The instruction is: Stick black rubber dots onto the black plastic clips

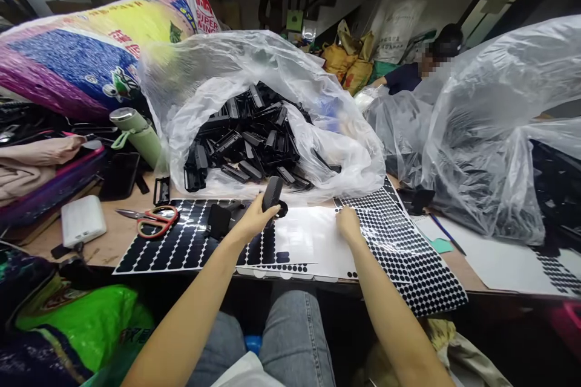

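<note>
My left hand (255, 219) is closed round a black plastic part (272, 192), held upright above the sticker sheets. Below that hand lies a sheet of black oblong stickers (181, 248), partly peeled to bare white backing. More black parts (219, 221) rest on this sheet beside my left wrist. My right hand (348, 225) is curled at the left edge of a sheet of round black dot stickers (403, 248). Its fingertips are turned away, so what they pinch, if anything, is hidden. Ahead, an open clear plastic bag (354, 157) holds many similar black parts (254, 133).
Orange-handled scissors (158, 222), a white power bank (83, 221), a phone (120, 176) and a green bottle (136, 136) sit left. Right are another plastic bag (481, 157) and a blue pen (447, 233). A person (403, 77) sits behind the bags.
</note>
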The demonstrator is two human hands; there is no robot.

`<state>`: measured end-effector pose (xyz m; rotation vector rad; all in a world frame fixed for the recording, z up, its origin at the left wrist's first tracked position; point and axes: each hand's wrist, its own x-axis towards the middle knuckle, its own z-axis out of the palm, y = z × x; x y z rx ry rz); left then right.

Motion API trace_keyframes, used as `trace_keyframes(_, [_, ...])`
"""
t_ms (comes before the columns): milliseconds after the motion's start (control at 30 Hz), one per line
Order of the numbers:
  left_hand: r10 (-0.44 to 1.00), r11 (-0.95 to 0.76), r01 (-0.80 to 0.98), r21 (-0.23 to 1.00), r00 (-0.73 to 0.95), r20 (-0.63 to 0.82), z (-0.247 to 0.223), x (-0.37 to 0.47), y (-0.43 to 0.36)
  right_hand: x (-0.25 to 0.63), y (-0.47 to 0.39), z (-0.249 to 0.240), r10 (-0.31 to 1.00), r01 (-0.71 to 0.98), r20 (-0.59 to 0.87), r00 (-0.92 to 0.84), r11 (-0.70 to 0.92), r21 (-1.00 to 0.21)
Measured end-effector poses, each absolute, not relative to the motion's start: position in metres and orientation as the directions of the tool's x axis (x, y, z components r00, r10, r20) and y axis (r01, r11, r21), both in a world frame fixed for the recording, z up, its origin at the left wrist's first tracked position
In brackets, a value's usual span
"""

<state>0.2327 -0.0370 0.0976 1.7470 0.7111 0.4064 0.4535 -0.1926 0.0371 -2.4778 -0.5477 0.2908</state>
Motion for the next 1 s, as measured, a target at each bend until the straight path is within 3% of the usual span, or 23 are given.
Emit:
trace_keyframes(100, [0.510, 0.144, 0.206, 0.968, 0.823, -0.251, 0.093, 0.212, -0.040, 0.434, -0.198, 0.050, 0.525, 0.345, -0.082, 0.847, -0.661, -0.666])
trace_keyframes(233, [0.503, 0.301, 0.258, 0.918, 0.775, -0.383, 0.088, 0.205, -0.031, 0.385, -0.192, 0.070, 0.691, 0.367, -0.077, 0.719, -0.471, -0.802])
trace_keyframes(300, [0.507, 0.265, 0.251, 0.931, 0.785, -0.356, 0.086, 0.205, -0.026, 0.360, -0.184, 0.079, 0.763, 0.346, -0.047, 0.645, -0.346, -0.872])
trace_keyframes(433, [0.580, 0.030, 0.254, 0.967, 0.783, -0.224, 0.079, 0.205, -0.021, 0.328, -0.166, 0.092, 0.832, 0.298, 0.072, 0.550, -0.114, -0.948])
trace_keyframes(600, [0.705, -0.133, 0.242, 0.961, 0.705, -0.079, 0.069, 0.196, -0.017, 0.317, -0.157, 0.095, 0.842, 0.345, 0.133, 0.523, -0.067, -0.936])
trace_keyframes(767, [0.727, -0.271, 0.299, 0.915, 0.687, -0.009, 0.077, 0.184, -0.021, 0.314, -0.162, 0.094, 0.842, 0.361, 0.133, 0.523, -0.077, -0.929])
trace_keyframes(867, [0.663, -0.254, 0.295, 0.921, 0.746, -0.056, 0.086, 0.183, -0.028, 0.311, -0.166, 0.097, 0.849, 0.361, 0.128, 0.513, -0.078, -0.929])
trace_keyframes(1000, [0.527, -0.074, 0.227, 0.971, 0.835, -0.155, 0.095, 0.183, -0.040, 0.306, -0.169, 0.104, 0.859, 0.383, 0.128, 0.496, -0.084, -0.920])
